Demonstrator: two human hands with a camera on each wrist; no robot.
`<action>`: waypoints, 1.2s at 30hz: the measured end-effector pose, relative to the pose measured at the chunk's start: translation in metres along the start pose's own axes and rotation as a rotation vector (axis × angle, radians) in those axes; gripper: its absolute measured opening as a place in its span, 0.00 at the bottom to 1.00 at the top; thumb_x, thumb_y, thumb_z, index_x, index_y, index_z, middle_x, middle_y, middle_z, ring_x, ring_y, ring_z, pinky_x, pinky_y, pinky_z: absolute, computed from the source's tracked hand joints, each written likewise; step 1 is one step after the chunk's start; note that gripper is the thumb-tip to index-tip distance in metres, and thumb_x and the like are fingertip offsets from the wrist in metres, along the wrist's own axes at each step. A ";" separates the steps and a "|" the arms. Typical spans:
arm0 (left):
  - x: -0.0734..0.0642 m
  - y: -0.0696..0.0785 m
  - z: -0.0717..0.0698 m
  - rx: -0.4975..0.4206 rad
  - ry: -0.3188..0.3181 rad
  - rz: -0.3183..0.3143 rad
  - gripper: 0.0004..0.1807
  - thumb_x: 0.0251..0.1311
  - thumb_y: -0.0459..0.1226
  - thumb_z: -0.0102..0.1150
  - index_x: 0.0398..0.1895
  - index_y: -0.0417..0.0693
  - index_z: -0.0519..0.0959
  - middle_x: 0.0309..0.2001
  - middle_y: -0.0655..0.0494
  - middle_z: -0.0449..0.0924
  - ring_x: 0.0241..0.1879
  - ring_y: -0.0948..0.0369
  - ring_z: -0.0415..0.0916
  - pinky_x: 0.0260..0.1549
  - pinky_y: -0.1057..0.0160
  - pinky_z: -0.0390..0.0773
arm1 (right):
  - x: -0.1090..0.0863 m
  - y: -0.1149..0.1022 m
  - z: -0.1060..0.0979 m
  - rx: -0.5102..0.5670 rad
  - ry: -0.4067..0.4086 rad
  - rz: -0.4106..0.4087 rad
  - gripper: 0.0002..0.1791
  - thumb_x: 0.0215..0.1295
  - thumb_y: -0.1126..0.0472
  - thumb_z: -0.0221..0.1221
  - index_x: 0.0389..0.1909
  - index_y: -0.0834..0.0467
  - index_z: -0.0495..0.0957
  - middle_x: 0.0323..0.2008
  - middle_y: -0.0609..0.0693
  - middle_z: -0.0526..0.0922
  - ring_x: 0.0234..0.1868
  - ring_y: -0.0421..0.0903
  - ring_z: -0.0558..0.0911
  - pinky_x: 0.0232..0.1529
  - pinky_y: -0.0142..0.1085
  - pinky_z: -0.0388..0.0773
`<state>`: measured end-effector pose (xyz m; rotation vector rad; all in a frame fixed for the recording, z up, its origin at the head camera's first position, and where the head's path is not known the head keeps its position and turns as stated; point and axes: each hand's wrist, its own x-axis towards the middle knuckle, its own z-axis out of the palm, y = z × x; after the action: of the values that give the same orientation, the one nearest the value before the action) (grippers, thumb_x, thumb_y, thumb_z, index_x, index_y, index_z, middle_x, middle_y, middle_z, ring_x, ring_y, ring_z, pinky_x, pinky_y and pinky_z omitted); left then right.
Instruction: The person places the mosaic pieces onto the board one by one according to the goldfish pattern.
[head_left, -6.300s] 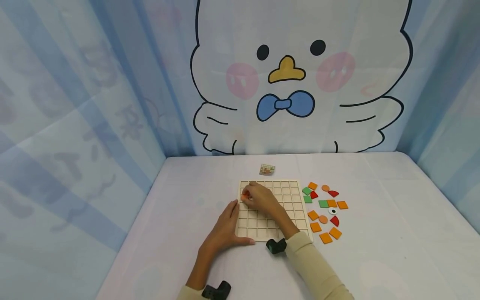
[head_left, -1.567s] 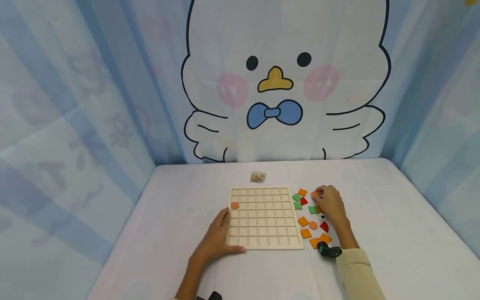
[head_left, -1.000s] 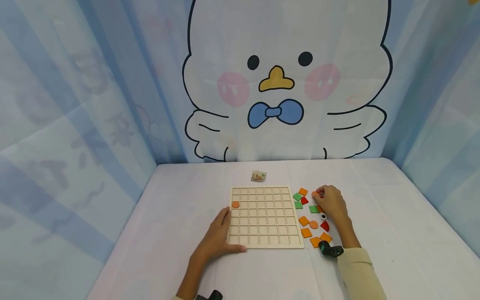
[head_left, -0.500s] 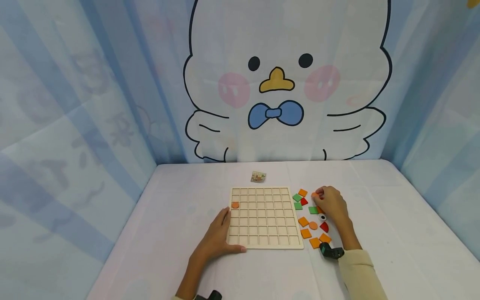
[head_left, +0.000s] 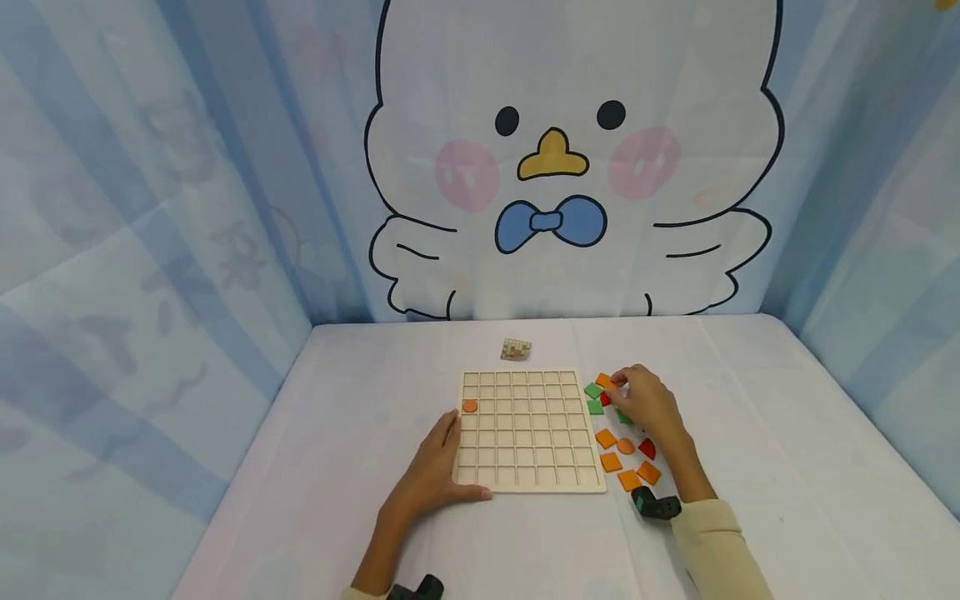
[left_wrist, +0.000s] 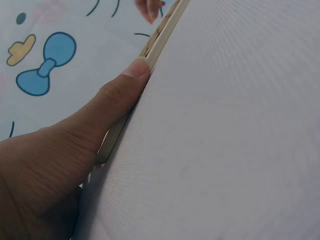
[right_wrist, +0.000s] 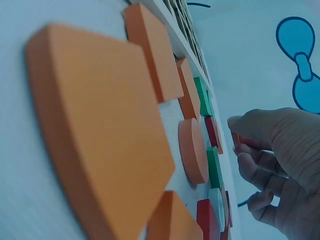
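Note:
My left hand point(head_left: 433, 468) rests at the near left corner of the pale wooden grid board point(head_left: 534, 430). Its straight fingers lie along the left side and the thumb along the front edge, also seen in the left wrist view. One orange disc point(head_left: 469, 406) sits in a cell of the board's leftmost column. Right of the board, my right hand point(head_left: 649, 406) is raised over the loose pieces, pinching a small orange disc point(right_wrist: 236, 139) between thumb and forefinger. The right wrist view shows this disc nearly edge-on and partly covered by the fingers.
Loose pieces lie right of the board: several orange squares point(head_left: 628, 481), another orange disc point(head_left: 626, 446), green squares point(head_left: 595, 407) and red quarter-circles point(head_left: 647, 448). The right hand hides some. A small patterned card point(head_left: 516, 349) lies behind the board. A printed curtain point(head_left: 555, 283) hangs at the back.
Since the oldest frame, an orange disc has been left in the board and my right hand has gone to the loose pieces. In the last half second it has moved slightly left, carrying another orange disc.

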<state>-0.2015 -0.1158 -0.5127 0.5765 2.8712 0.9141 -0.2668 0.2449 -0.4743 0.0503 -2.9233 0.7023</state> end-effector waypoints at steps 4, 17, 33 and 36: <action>0.000 0.000 -0.001 -0.002 -0.004 -0.012 0.73 0.36 0.69 0.71 0.76 0.35 0.46 0.78 0.42 0.42 0.76 0.47 0.46 0.72 0.47 0.58 | 0.000 -0.003 0.004 -0.008 -0.008 -0.059 0.18 0.66 0.55 0.61 0.47 0.66 0.80 0.46 0.61 0.80 0.36 0.50 0.77 0.37 0.44 0.81; 0.001 0.000 0.000 0.006 -0.003 -0.012 0.73 0.36 0.68 0.71 0.77 0.37 0.46 0.78 0.43 0.43 0.77 0.48 0.46 0.72 0.48 0.57 | 0.001 -0.014 0.014 0.072 -0.093 -0.285 0.15 0.65 0.56 0.63 0.46 0.62 0.81 0.41 0.53 0.80 0.28 0.40 0.71 0.30 0.32 0.71; 0.000 -0.001 0.000 0.011 -0.002 -0.011 0.72 0.36 0.67 0.72 0.77 0.38 0.45 0.78 0.44 0.42 0.77 0.49 0.46 0.72 0.49 0.57 | 0.008 -0.051 0.027 0.175 -0.205 -0.499 0.09 0.64 0.59 0.63 0.42 0.58 0.81 0.39 0.48 0.79 0.30 0.38 0.72 0.30 0.29 0.73; 0.000 0.000 0.000 0.005 -0.006 -0.016 0.73 0.37 0.67 0.72 0.77 0.38 0.44 0.78 0.45 0.42 0.77 0.49 0.46 0.72 0.49 0.57 | 0.010 -0.060 0.032 0.164 -0.218 -0.528 0.09 0.64 0.59 0.64 0.41 0.58 0.81 0.37 0.48 0.79 0.29 0.37 0.71 0.30 0.28 0.72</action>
<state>-0.2020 -0.1160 -0.5126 0.5545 2.8694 0.9024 -0.2772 0.1767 -0.4738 0.9272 -2.8286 0.8752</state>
